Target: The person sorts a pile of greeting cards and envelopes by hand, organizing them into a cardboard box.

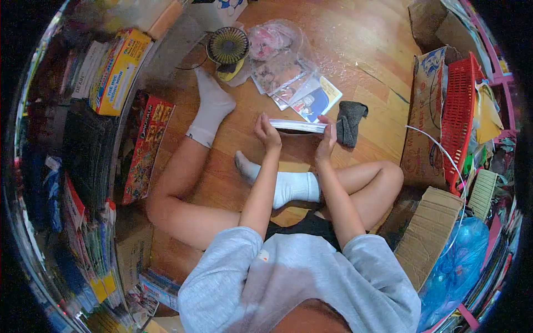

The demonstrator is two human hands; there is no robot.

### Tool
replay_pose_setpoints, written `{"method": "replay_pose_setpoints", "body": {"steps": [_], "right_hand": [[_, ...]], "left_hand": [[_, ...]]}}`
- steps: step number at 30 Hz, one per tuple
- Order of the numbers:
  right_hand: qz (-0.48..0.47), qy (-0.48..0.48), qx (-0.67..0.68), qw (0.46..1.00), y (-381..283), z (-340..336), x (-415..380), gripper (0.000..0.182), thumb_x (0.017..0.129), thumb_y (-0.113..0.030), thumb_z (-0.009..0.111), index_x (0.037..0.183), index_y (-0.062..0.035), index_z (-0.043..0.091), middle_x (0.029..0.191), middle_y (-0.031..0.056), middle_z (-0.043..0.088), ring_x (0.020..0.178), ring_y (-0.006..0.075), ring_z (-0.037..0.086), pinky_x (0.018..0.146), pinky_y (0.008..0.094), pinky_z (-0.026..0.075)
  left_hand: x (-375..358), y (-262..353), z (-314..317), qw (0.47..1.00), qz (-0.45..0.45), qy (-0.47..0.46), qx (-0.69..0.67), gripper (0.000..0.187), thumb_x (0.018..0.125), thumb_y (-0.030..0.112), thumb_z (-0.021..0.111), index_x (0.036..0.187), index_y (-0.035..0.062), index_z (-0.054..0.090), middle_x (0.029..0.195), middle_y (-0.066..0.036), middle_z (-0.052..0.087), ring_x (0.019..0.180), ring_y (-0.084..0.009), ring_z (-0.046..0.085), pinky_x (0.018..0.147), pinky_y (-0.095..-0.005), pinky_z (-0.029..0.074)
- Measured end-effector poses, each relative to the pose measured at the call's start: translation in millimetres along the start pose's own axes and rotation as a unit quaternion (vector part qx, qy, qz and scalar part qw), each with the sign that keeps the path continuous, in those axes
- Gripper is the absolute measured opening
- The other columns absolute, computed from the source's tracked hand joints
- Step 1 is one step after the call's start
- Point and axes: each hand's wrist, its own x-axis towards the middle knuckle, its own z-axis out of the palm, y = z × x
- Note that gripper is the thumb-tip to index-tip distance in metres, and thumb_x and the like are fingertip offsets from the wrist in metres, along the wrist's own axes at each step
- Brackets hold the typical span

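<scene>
Between my hands is a thin white stack of paper or booklets [298, 126], seen edge-on above the wooden floor. My left hand [267, 133] grips its left end, and my right hand [326, 142] closes on the right end. Just beyond the stack lie flat booklets [322, 99] with a blue and yellow cover, overlapping some clear plastic sleeves [279, 77]. A dark grey folded cloth [350, 123] rests on the floor to the right of my right hand.
A small round fan [228, 45] stands past my outstretched foot. Books and boxes, including a yellow box [121, 72], line shelves on the left. On the right are a red plastic basket [459, 111], a cardboard box [426, 111] and a blue plastic bag [458, 266].
</scene>
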Motion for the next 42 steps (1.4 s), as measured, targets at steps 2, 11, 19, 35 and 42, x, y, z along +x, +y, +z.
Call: {"method": "replay_pose_setpoints", "body": {"steps": [2, 11, 19, 35, 42], "right_hand": [[0.016, -0.022, 0.069, 0.997, 2, 3, -1, 0.056, 0.081, -0.049, 0.034, 0.101, 0.0016, 0.048, 0.098, 0.0098, 0.051, 0.09, 0.0183, 0.046, 0.082, 0.0278, 0.032], [0.028, -0.052, 0.051, 0.997, 2, 0, -2, 0.061, 0.079, -0.054, 0.034, 0.087, 0.0032, 0.052, 0.086, 0.0099, 0.053, 0.083, 0.0182, 0.047, 0.075, 0.0277, 0.034], [0.023, 0.082, -0.073, 0.994, 24, 2, -4, 0.059, 0.081, -0.052, 0.032, 0.059, 0.0003, 0.046, 0.057, 0.0019, 0.045, 0.057, 0.0115, 0.041, 0.054, 0.026, 0.034], [0.056, -0.252, -0.256, 0.932, -119, 18, 21, 0.055, 0.072, -0.05, 0.046, 0.056, 0.0012, 0.058, 0.049, 0.0135, 0.053, 0.045, 0.0231, 0.053, 0.045, 0.0322, 0.04], [0.027, -0.397, -0.455, 0.797, -119, 55, 8, 0.065, 0.07, -0.06, 0.042, 0.057, 0.0013, 0.06, 0.055, 0.0187, 0.054, 0.052, 0.0317, 0.055, 0.05, 0.0384, 0.043]], "left_hand": [[-1, -2, 3, 1.0, -0.013, -0.012, -0.019, 0.033, 0.083, 0.024, 0.035, 0.071, -0.0022, 0.051, 0.069, -0.009, 0.052, 0.067, -0.0155, 0.047, 0.062, -0.0281, 0.036], [10, -24, -3, 0.992, -0.085, -0.038, -0.084, 0.058, 0.086, 0.042, 0.019, 0.075, -0.003, 0.054, 0.075, -0.009, 0.056, 0.073, -0.0185, 0.049, 0.071, -0.028, 0.036], [-5, 25, -12, 0.999, -0.01, -0.01, 0.029, 0.065, 0.085, 0.044, 0.02, 0.055, -0.0028, 0.053, 0.053, -0.008, 0.053, 0.052, -0.0162, 0.047, 0.057, -0.0282, 0.037], [10, 106, -56, 0.748, -0.335, -0.568, -0.078, 0.079, 0.067, 0.045, 0.057, 0.122, 0.0, 0.023, 0.111, -0.01, 0.044, 0.1, -0.0205, 0.045, 0.084, -0.0314, 0.037], [-24, 95, -75, 0.739, -0.469, -0.48, -0.062, 0.05, 0.064, 0.003, 0.059, 0.108, -0.0011, 0.038, 0.091, -0.013, 0.054, 0.078, -0.0211, 0.057, 0.07, -0.0311, 0.048]]}}
